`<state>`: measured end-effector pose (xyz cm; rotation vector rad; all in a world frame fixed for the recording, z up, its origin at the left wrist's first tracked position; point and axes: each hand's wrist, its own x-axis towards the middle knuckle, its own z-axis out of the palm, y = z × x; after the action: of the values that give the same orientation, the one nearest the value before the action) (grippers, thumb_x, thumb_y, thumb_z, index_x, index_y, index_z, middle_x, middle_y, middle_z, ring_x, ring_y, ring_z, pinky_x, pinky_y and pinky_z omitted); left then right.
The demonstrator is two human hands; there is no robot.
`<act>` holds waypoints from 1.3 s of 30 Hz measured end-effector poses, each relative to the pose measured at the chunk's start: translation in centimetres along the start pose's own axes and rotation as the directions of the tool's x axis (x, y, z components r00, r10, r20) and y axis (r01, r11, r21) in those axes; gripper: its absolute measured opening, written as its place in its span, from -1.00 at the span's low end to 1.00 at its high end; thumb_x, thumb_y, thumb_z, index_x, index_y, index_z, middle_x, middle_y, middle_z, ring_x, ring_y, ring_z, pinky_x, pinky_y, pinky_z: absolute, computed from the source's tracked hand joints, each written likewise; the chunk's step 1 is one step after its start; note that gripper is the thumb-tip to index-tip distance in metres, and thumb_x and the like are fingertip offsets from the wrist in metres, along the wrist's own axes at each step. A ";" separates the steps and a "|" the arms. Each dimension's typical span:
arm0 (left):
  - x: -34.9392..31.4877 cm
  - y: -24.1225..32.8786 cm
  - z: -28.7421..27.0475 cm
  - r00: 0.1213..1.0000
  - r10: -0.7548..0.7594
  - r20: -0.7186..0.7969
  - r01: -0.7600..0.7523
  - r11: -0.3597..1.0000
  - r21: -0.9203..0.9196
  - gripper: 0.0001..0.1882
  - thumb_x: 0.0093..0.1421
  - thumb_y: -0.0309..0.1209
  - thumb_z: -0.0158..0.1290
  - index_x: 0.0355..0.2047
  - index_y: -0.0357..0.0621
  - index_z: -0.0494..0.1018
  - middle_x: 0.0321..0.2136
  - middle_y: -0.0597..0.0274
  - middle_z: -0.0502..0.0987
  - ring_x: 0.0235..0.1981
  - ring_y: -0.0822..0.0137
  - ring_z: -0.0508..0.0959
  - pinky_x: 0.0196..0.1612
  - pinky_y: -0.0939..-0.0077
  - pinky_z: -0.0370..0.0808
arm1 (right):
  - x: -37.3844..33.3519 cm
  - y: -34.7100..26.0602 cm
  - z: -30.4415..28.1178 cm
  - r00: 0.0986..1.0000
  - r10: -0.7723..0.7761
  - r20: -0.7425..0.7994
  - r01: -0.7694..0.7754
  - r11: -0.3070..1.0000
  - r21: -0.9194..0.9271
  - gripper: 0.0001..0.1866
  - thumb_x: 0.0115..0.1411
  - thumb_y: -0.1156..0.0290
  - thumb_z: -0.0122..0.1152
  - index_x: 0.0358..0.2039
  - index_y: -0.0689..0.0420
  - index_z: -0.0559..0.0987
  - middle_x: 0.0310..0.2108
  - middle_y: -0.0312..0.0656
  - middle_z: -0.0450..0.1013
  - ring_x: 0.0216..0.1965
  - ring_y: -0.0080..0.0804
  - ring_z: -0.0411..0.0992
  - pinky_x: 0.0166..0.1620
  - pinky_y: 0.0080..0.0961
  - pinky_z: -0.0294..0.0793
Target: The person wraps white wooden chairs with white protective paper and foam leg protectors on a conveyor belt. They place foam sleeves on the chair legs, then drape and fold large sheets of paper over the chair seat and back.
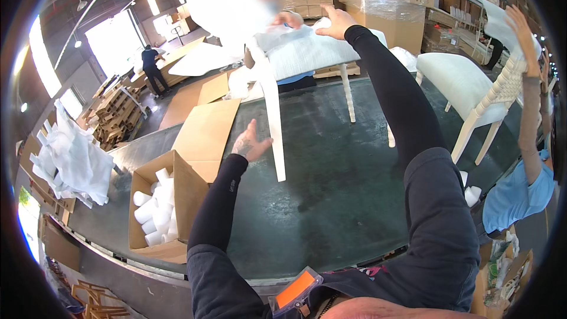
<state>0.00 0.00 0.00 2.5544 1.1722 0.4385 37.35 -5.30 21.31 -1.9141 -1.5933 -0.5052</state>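
Note:
A white chair (313, 59) with a padded seat stands on the dark green table before me, its turned legs pale and its back overexposed at upper left. My left hand (253, 143) is open beside the nearest chair leg (273, 118), fingers spread; contact cannot be told. Out over the seat reaches my right hand (338, 22), its thumb and fingers apart. A small rounded white piece (322, 23) shows between them; whether I touch it is unclear. Across the chair, a co-worker's hand (288, 20) is at the seat's far side.
An open carton (198, 201) of white foam rolls (156, 210) stands left, near a flat cardboard sheet (207, 130). At right, a person in light blue (514, 201) reaches to a second white chair (460, 85). White foam sheets (74, 156) hang far left; wrapped cartons (384, 18) rise behind.

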 end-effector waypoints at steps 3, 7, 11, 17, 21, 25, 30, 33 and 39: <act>3.0 -1.9 -0.5 0.992 -0.081 -0.102 0.049 0.959 -0.280 -0.11 0.03 -0.01 0.23 0.21 -0.37 0.22 0.05 -0.28 0.45 0.12 -0.07 0.46 0.17 0.17 0.37 | -0.8 -0.5 0.5 0.996 -0.040 0.085 0.043 0.999 -0.029 0.00 -0.14 -0.03 0.46 0.28 0.08 0.27 0.12 0.15 0.39 0.14 0.02 0.38 0.18 -0.21 0.37; 6.1 -3.0 -3.1 0.915 -0.135 -0.381 -0.023 0.923 -0.383 -0.03 0.00 -0.03 0.26 0.28 -0.34 0.13 0.22 -0.32 0.22 0.27 -0.07 0.26 0.28 0.23 0.23 | -1.8 -2.0 2.3 0.956 -0.020 0.293 0.040 0.997 -0.061 0.08 -0.22 -0.10 0.49 0.25 0.23 0.29 0.13 0.21 0.35 0.18 0.04 0.32 0.20 -0.21 0.33; 7.8 3.7 -0.4 0.769 -0.260 -0.583 0.223 0.965 -0.137 0.03 0.00 -0.05 0.26 0.34 -0.29 0.03 0.32 -0.37 -0.04 0.36 -0.14 0.05 0.36 0.24 0.08 | -6.6 0.9 7.1 0.932 0.090 0.352 -0.023 0.981 -0.190 0.26 -0.33 -0.15 0.53 0.35 0.12 0.16 0.27 0.14 0.20 0.29 -0.02 0.21 0.27 -0.06 0.24; 5.0 -4.2 1.4 0.882 0.154 -0.444 -0.055 0.972 0.228 -0.23 0.08 -0.31 0.16 0.27 -0.27 0.17 0.22 -0.26 0.22 0.31 -0.09 0.17 0.32 0.19 0.15 | -7.8 -6.7 11.8 0.815 -0.465 0.345 0.412 0.884 0.220 -0.51 -0.15 0.22 0.42 -0.17 -0.01 0.49 0.04 -0.16 0.40 0.13 -0.15 0.35 0.06 0.04 0.33; -0.2 -8.3 0.9 0.739 0.172 -0.652 -0.333 0.934 -0.130 -0.48 0.00 -0.62 0.00 0.06 -0.30 0.39 -0.05 -0.12 0.50 0.08 -0.08 0.45 0.12 0.14 0.38 | -9.3 -2.1 11.0 0.849 -0.526 -0.048 0.523 0.827 0.204 -0.74 -0.04 0.37 0.27 -0.31 0.04 0.45 -0.36 -0.11 0.46 -0.22 -0.03 0.47 -0.17 -0.21 0.42; -8.8 -6.2 -1.3 0.773 0.161 -0.614 -0.106 0.987 0.124 -0.48 -0.13 -0.69 -0.07 -0.08 -0.19 0.48 -0.19 -0.08 0.51 -0.17 -0.15 0.52 -0.05 0.13 0.45 | -9.8 3.0 6.0 0.869 -0.453 0.198 0.452 0.891 0.053 -0.75 0.03 0.26 0.28 -0.25 -0.11 0.48 -0.34 -0.13 0.54 -0.20 -0.04 0.52 -0.19 -0.12 0.44; -11.2 0.8 -3.0 0.642 0.390 -0.660 -0.153 0.909 0.388 -0.43 -0.18 -0.68 -0.04 -0.05 -0.14 0.50 -0.27 0.00 0.48 -0.21 -0.06 0.51 -0.11 0.16 0.47 | -11.5 10.0 -2.8 0.844 -0.339 0.415 0.468 0.843 -0.265 -0.56 0.03 0.02 0.34 -0.12 -0.03 0.62 -0.14 -0.16 0.55 -0.06 -0.16 0.49 -0.05 -0.23 0.48; -12.7 1.6 -2.7 0.634 0.339 -0.695 -0.082 0.923 0.375 -0.42 -0.15 -0.69 -0.04 -0.04 -0.13 0.51 -0.25 0.02 0.48 -0.17 -0.03 0.50 -0.09 0.17 0.47 | -14.0 12.7 -8.3 0.802 -0.117 0.586 0.407 0.825 -0.393 -0.63 -0.07 0.15 0.36 -0.22 0.00 0.66 -0.28 -0.18 0.59 -0.17 -0.16 0.54 -0.13 -0.22 0.50; -15.4 0.0 1.2 0.630 0.259 -0.732 0.034 0.932 0.360 -0.51 -0.09 -0.70 -0.03 -0.09 -0.13 0.48 -0.15 0.06 0.46 -0.20 0.03 0.53 -0.14 0.21 0.50 | -28.8 20.6 -12.4 0.912 -0.230 0.340 0.360 0.845 -0.394 -0.63 -0.09 0.46 0.29 -0.19 0.03 0.52 -0.35 -0.07 0.53 -0.25 -0.01 0.49 -0.19 -0.11 0.46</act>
<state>-9.09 -12.05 -3.40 2.8097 1.4312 1.6411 52.33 -37.26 8.49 -2.1525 -2.1309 -0.8258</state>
